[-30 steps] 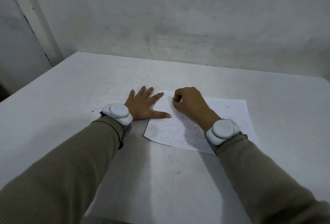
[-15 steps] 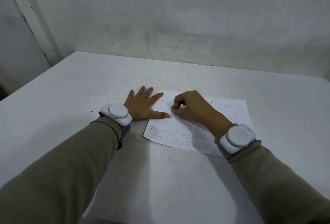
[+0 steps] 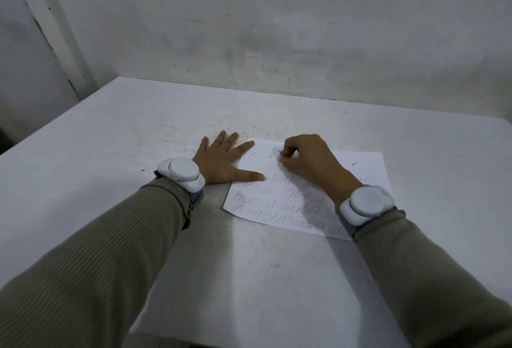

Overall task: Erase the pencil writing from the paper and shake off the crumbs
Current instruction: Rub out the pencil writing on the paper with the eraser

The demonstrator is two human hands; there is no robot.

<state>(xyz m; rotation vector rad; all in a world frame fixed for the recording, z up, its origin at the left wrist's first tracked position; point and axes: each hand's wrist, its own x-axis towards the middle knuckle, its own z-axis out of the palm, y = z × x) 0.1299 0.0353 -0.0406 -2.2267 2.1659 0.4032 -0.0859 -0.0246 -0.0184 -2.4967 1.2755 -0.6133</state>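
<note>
A white sheet of paper (image 3: 368,173) lies on the table, with lines of pencil writing (image 3: 274,203) on its near half. My left hand (image 3: 224,162) lies flat with fingers spread, its thumb and forefinger pressing the paper's left edge. My right hand (image 3: 307,162) is curled over the upper part of the sheet, fingertips pinched together on a small thing that is almost hidden, likely an eraser. A few dark crumbs (image 3: 261,155) dot the paper's top left corner.
The white table (image 3: 110,153) reaches to a stained wall (image 3: 277,28) at the back. Its near edge runs low in the view. Dark specks (image 3: 142,170) lie on the tabletop left of my left wrist. Both wrists wear white round bands.
My right hand slid back and forth across the upper part of the sheet; the top lines look fainter. My left hand stayed put, holding the paper.
</note>
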